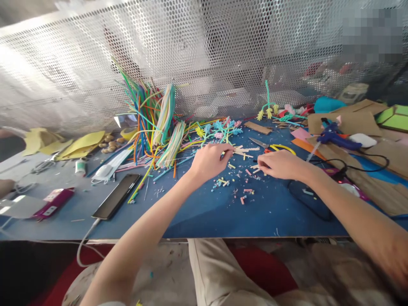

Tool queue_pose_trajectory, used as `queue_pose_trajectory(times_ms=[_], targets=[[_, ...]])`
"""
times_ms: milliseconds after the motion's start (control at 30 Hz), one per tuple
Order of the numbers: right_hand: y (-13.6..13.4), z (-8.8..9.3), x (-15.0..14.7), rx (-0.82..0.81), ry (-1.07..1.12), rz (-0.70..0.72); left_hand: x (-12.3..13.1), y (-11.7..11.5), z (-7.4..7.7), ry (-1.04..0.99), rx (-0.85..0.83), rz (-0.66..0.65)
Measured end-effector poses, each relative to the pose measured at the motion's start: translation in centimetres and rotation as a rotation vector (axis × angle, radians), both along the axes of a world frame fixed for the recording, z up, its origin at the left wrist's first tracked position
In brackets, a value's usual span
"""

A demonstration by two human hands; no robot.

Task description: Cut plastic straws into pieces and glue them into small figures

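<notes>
Cream pipe-cleaner pieces (247,150) lie in a loose little heap on the blue tabletop (204,219), between my two hands. My left hand (213,160) is at the heap's left end, thumb and fingertips drawn together; I can't tell whether a piece is pinched there. My right hand (279,165) is curled palm-down, fingertips by a few more short cream bits (256,168); its grip is hidden from view too.

I judge the step in hand to be picking out or arranging these short lengths. The next move, I'd say, calls for a light fingertip pinch on one piece, without scattering its neighbours.

Nearer me are pink offcuts (248,190) and other pastel crumbs. Just beyond my right hand are yellow-handled scissors (283,148), blades pointing left. Behind the heap lie blue, pink and yellow pipe-cleaner sprigs (228,126) and a cardboard strip (257,127). Farther out, a blue glue gun (339,138) is to the right, bundled pipe cleaners (164,114) and a phone (117,197) to the left.
</notes>
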State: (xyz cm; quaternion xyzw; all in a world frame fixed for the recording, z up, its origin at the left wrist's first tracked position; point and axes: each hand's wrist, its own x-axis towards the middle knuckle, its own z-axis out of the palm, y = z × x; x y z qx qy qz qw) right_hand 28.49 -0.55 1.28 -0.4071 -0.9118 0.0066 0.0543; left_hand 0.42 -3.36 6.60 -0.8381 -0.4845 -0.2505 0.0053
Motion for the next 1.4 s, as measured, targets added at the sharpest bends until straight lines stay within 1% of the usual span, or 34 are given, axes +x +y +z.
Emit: queue_pose_trajectory(times_ms=[100, 233, 333, 500, 600, 700, 800, 900, 1033, 1233, 1400], targets=[[0.0, 0.3, 0.1, -0.017, 0.089, -0.051, -0.5, 0.4, -0.8, 0.009, 0.003, 0.006], [-0.2, 0.5, -0.2, -0.014, 0.314, -0.012, -1.0, 0.9, -2.7, 0.030, -0.001, 0.104], [-0.2, 0.5, -0.4, 0.015, 0.430, -0.006, -1.2, 1.1, -4.0, 0.024, -0.001, 0.115], [-0.4, 0.9, -0.5, 0.106, 0.596, -0.119, -1.2, 1.3, -5.3, 0.018, 0.032, 0.106], [-0.7, 1.2, -0.4, 0.109, 0.679, -0.169, -1.3, 1.4, -5.9, -0.005, 0.054, 0.100], [-1.0, 1.5, -0.5, 0.094, 0.702, -0.209, -1.4, 1.2, -6.5, -0.037, 0.079, 0.076], [-1.2, 1.4, -0.7, 0.095, 0.695, -0.225, -1.2, 0.9, -6.9, -0.067, 0.107, 0.037], [-1.1, 1.1, -1.0, 0.121, 0.724, -0.220, -1.0, 0.5, -6.9, -0.093, 0.134, -0.003], [-1.2, 0.9, -1.5, 0.150, 0.794, -0.152, -1.2, 0.4, -6.8, -0.114, 0.143, -0.030], [-2.0, 1.1, -2.3, 0.152, 0.742, -0.065, -1.5, 0.6, -6.9, -0.101, 0.140, -0.054], [-2.3, 0.4, -2.7, 0.133, 0.734, -0.104, -1.2, 0.3, -7.0, -0.055, 0.142, -0.101]])
